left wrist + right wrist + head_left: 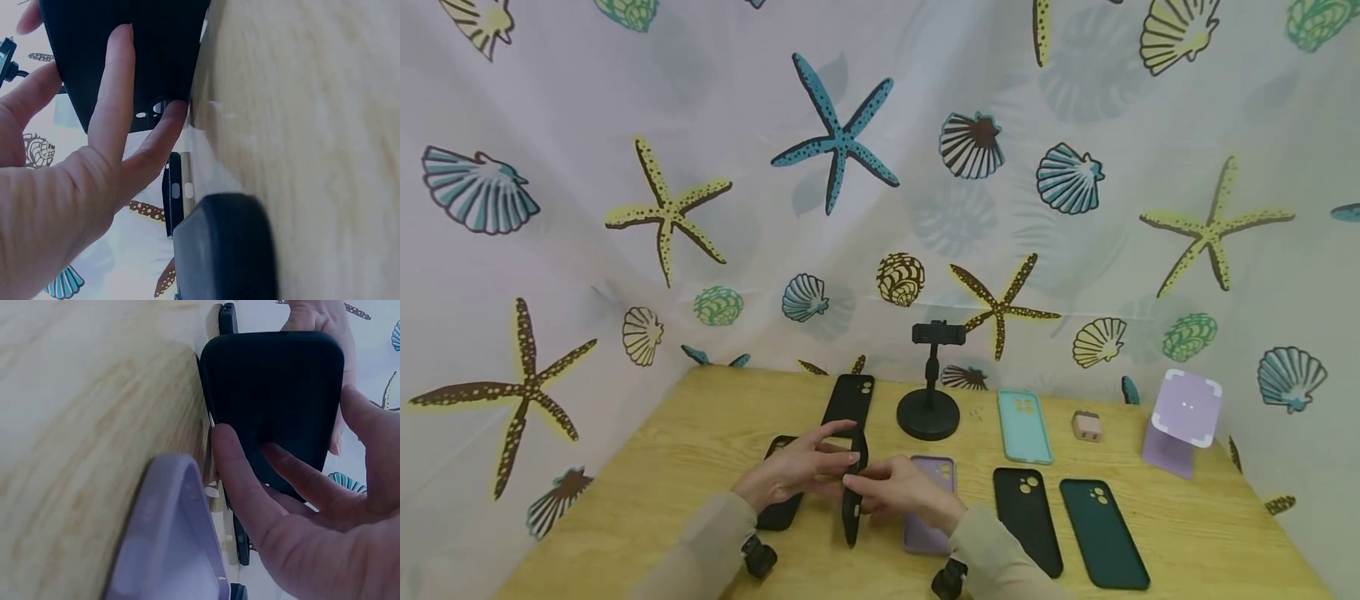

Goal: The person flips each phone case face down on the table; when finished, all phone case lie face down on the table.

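Note:
Both hands hold a black phone case (851,523) on its long edge, close over the wooden table. My left hand (797,467) grips it from the left, fingers spread along its flat face and edges. From the other side my right hand (906,490) holds it with thumb and fingers, fingertips on the inner face in the right wrist view. Side cutouts show along its edge. Another black phone case (781,515) lies partly hidden beneath my left hand. A purple phone case (917,537) lies under my right hand, partly covered by it.
Behind the hands lie a black case (847,398) and a black phone stand (928,415). To the right are a turquoise case (1025,429), a black case (1028,521), a dark green case (1105,533), a pink charger plug (1087,426) and a purple stand (1186,408). Patterned cloth surrounds the table.

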Tool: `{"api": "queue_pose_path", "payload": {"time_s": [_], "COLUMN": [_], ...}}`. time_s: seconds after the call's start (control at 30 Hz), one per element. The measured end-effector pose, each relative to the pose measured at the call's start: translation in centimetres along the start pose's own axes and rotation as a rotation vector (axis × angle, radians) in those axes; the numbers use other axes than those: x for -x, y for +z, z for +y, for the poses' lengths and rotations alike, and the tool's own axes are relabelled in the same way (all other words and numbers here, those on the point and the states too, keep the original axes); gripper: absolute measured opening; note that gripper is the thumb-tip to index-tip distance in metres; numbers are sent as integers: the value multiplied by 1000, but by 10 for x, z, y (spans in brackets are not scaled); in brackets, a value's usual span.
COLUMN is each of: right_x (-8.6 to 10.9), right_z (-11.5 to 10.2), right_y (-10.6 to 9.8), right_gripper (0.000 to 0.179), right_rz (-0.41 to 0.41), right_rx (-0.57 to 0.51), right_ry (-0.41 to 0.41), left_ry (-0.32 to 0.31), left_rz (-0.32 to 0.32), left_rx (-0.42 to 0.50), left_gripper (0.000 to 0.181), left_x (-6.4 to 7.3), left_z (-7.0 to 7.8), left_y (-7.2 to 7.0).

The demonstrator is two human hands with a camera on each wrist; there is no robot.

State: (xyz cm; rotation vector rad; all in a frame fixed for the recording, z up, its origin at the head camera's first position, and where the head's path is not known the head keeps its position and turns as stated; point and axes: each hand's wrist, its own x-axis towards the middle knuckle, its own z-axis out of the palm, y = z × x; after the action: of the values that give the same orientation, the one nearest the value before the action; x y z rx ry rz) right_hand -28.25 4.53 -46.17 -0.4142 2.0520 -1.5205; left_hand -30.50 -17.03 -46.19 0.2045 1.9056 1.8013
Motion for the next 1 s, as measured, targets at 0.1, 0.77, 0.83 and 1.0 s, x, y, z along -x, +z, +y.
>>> {"api": "queue_pose_path", "payload": {"time_s": [0.1,0.77,0.83,1.0], "right_x": [0,1,2,2], "right_z": [0,5,4,4], "right_y": [0,-4,-6,-8], "right_gripper": [45,51,56,65], "right_rz": [18,-80,-61,-15], "right_rx": [0,-255,-280,-299], "right_ry": [-12,-10,-20,-36], "left_ry": [-10,-61,-56,-46], "left_rz": [3,5,5,16], "left_rx": [8,-33,-41,-68], "left_gripper": [80,71,74,77], "left_x": [-2,1,2,1], "left_z": [-1,-2,-2,-2], "left_y": [1,3,4,6]}}
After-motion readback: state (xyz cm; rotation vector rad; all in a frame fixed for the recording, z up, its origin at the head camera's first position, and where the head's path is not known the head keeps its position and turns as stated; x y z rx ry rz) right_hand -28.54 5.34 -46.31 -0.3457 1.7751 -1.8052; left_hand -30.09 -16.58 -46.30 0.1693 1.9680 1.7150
